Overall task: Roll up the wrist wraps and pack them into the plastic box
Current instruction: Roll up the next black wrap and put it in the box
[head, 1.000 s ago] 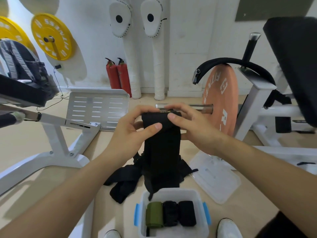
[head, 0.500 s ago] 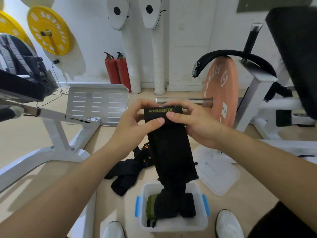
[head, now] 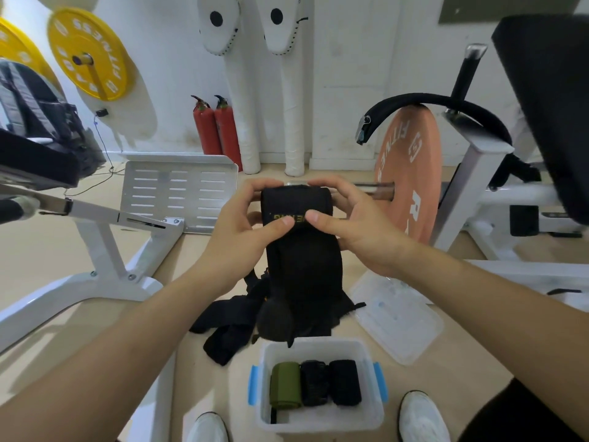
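Note:
A black wrist wrap (head: 302,266) with yellow lettering is held up in front of me, its top end rolled into a thick coil and its tail hanging down. My left hand (head: 242,231) grips the coil's left side, thumb on the front. My right hand (head: 353,224) grips the right side the same way. Below, the clear plastic box (head: 376,409) with blue latches holds one green roll (head: 284,385) and two black rolls (head: 330,382). Loose black wraps (head: 229,327) lie on the floor behind the box.
The box's clear lid (head: 401,320) lies on the floor to the right. A white machine frame (head: 105,250) stands at left, an orange weight plate (head: 411,173) on a bar at right. My white shoes (head: 420,416) flank the box.
The roll at the top of the wrap has grown thicker as both hands turned it. The hanging tail has risen out of the box and is shorter.

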The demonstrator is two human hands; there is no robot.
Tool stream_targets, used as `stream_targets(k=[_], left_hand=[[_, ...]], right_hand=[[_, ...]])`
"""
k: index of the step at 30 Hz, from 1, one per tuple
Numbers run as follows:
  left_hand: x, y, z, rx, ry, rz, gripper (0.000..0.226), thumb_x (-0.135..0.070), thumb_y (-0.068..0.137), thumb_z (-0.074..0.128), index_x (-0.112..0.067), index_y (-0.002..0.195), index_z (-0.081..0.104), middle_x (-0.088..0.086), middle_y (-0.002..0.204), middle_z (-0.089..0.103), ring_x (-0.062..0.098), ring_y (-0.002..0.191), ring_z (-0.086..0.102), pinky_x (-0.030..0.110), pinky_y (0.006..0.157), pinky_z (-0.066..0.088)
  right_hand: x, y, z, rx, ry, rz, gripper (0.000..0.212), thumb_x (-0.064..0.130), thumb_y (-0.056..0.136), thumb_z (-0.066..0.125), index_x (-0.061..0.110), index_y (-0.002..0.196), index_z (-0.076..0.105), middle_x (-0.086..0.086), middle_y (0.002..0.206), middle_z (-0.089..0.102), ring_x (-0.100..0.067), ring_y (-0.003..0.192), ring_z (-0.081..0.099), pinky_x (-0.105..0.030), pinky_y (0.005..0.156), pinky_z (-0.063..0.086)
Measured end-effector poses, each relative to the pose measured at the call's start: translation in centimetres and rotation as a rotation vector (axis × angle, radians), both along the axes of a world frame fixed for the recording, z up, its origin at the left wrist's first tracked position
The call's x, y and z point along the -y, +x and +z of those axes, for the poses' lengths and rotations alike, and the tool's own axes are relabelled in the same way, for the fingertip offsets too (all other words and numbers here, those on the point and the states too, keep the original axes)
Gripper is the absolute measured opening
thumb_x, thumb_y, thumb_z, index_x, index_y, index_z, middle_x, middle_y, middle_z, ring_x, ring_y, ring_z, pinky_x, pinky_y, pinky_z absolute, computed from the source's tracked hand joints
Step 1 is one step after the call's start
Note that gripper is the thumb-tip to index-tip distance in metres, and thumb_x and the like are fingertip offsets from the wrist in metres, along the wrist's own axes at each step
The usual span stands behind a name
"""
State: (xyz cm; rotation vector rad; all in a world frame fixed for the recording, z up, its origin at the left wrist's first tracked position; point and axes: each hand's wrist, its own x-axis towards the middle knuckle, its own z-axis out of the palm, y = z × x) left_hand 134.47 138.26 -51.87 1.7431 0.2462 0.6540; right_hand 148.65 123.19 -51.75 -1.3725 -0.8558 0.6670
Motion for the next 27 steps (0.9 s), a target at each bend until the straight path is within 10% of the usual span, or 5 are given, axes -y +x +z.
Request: stream_targets(k=[5,20,27], left_hand=[[0.4,-0.2,0.2,0.056,0.05,-0.023,0.045,0.005,0.089,0.072,-0.026,0.118,0.059,-0.01,0.12,0.063,0.02,0.111,0.064,0.03,0.081,0.06],[0.7,-0.2,0.2,-0.004,0.174,0.119,0.02,-0.027,0.09,0.078,-0.033,0.105,0.067,-0.011,0.113,0.067,0.009,0.11,0.064,0.046,0.096,0.058],[0.8,-0.2,0.4,0.133,0.193,0.11,0.03,-0.002,0.078,0.085,-0.022,0.091,0.067,0.002,0.108,0.06,0.016,0.108,0.062,0.043,0.078,0.064]], right_hand=[[-0.3,-0.2,0.2,-0.08,-0.008,0.014,0.032,0.029,0.096,0.065,0.035,0.128,0.06,-0.012,0.13,0.062,-0.027,0.111,0.068,-0.057,0.086,0.06],[0.1,0.1,-0.2,-0.095,0.1,0.059,0.038,-0.014,0.085,0.067,0.015,0.109,0.063,-0.013,0.121,0.058,-0.032,0.099,0.07,-0.049,0.085,0.06],[0.2,0.2,0.9,-0.112,-0.026,0.053,0.041,0.036,0.085,0.068,0.035,0.126,0.063,-0.003,0.123,0.069,-0.022,0.11,0.07,-0.043,0.082,0.061]])
